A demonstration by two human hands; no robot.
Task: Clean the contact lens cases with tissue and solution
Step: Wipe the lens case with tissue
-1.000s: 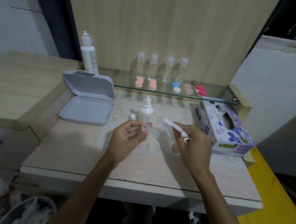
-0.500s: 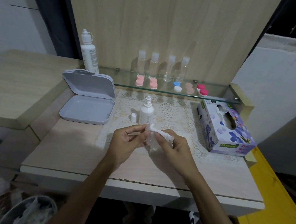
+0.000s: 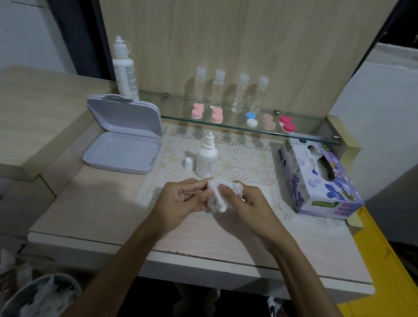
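My left hand point(image 3: 181, 202) and my right hand point(image 3: 251, 207) meet above the lace mat, both closed around a crumpled white tissue point(image 3: 216, 195). The clear lens case that my left hand held is now hidden under the tissue. A small white solution bottle point(image 3: 206, 158) stands open just behind my hands, its cap point(image 3: 188, 163) upright beside it. Several coloured lens cases sit on the glass shelf point(image 3: 302, 137): pink point(image 3: 197, 111), pink point(image 3: 217, 115), blue and white point(image 3: 251, 119), pale peach point(image 3: 269, 121), red point(image 3: 287, 124).
An open grey plastic box point(image 3: 120, 150) lies at the left. A flowered tissue box point(image 3: 321, 180) stands at the right. A tall white bottle point(image 3: 123, 69) and several clear small bottles point(image 3: 218, 88) line the back. A bin with used tissue point(image 3: 40, 297) is below left.
My right hand has brought the tissue left onto the lens case in my left hand. The two hands now press together around it.
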